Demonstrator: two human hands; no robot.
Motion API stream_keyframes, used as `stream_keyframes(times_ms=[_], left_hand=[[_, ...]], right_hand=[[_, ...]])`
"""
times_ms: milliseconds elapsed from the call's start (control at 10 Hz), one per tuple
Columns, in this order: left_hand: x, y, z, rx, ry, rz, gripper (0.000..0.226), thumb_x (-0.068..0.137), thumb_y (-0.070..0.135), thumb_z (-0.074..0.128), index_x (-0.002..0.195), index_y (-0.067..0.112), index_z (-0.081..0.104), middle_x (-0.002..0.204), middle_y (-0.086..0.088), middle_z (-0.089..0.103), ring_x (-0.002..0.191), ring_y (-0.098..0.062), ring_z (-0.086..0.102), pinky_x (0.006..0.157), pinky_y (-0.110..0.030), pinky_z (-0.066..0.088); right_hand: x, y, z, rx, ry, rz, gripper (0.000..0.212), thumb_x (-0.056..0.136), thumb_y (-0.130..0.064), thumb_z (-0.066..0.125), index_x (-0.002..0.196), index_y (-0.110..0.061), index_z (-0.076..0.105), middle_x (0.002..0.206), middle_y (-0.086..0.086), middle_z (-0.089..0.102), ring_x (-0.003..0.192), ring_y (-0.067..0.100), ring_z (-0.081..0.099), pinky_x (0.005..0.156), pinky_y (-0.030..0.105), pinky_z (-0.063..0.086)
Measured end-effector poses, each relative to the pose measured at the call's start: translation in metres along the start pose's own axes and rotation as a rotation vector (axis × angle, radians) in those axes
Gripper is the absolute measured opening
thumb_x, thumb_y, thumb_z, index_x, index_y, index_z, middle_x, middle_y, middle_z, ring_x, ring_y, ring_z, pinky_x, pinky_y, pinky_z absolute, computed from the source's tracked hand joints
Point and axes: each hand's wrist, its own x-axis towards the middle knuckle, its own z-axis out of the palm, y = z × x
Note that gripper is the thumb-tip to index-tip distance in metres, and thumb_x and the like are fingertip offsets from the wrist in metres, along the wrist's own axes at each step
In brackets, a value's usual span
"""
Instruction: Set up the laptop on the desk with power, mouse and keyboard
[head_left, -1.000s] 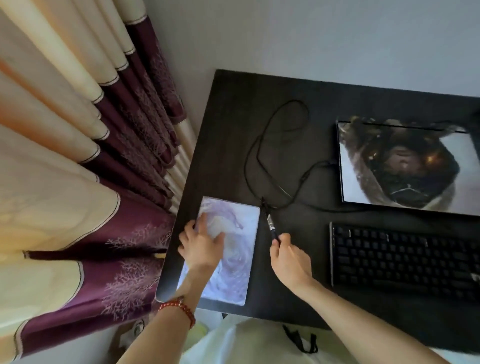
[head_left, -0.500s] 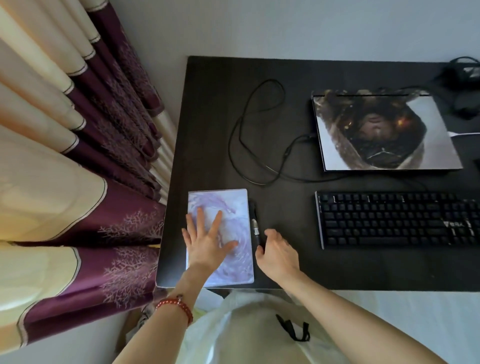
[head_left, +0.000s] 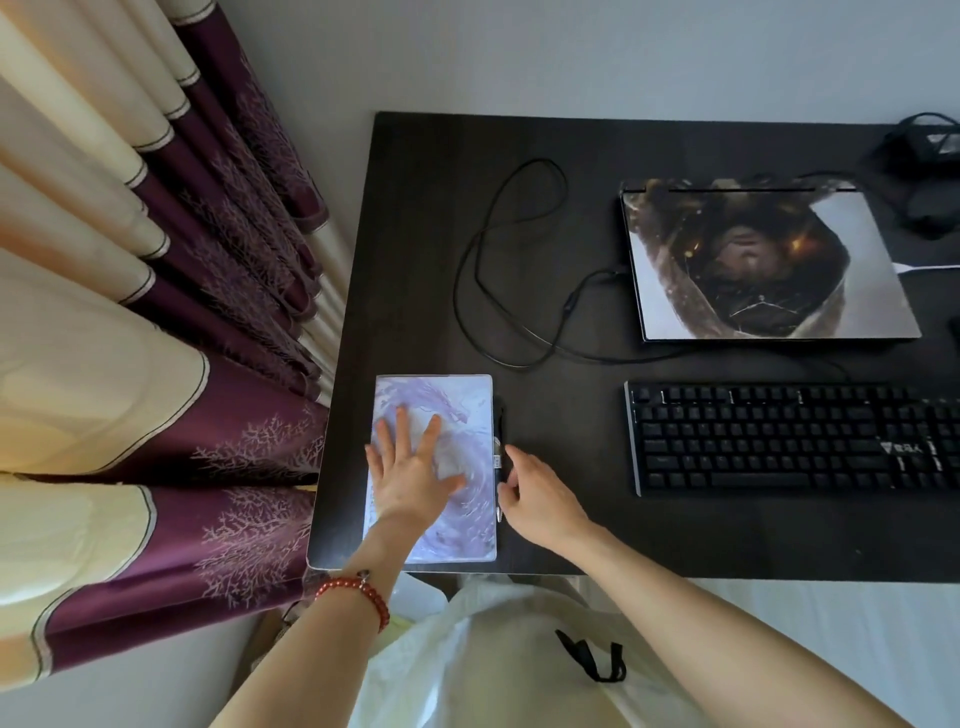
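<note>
Since a second ago the pen (head_left: 500, 457) has gone from lying askew, tip toward the cable, to lying straight along the right edge of the mouse pad (head_left: 470, 410), and the left hand (head_left: 410, 475) has spread out flatter on the pad. The right hand (head_left: 540, 501) has let go: its grip is open, fingers loosely curled, thumb and forefinger just beside the pen's lower half, and whether they touch it I cannot tell. The left hand grips nothing either; it lies palm down with fingers splayed on the pale, swirl-printed pad, a red bead bracelet (head_left: 358, 592) on its wrist.

The pad sits at the near left corner of the dark desk (head_left: 415, 234), its near edge close to the desk's front rim. Behind it a thin black cable (head_left: 511, 218) loops over the desk and runs to the left side of the laptop (head_left: 769, 265), which lies closed toward the back right, a dark picture on its lid. In front of the laptop, and apart from it, is the black keyboard (head_left: 789, 441), reaching past the right edge of view. A dark power brick (head_left: 930, 145) with bunched cord sits at the far right corner. Cream and purple curtains (head_left: 156, 312) hang to the left of the desk.
</note>
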Motion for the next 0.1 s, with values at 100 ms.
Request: stream_keyframes(times_ms=[100], left_hand=[[-0.0009, 0.0066, -0.0022, 0.002, -0.021, -0.019, 0.080, 0.086, 0.047, 0.055, 0.146, 0.033, 0.005, 0.155, -0.005, -0.023, 0.140, -0.033, -0.024, 0.116, -0.047, -0.006]], right_hand=[[0.0096, -0.0044, -0.0380, 0.137, 0.189, -0.054, 0.039, 0.091, -0.021, 0.045, 0.128, -0.011, 0.048, 0.113, 0.009, 0.064, 0.105, 0.025, 0.059, 0.091, 0.037, 0.047]])
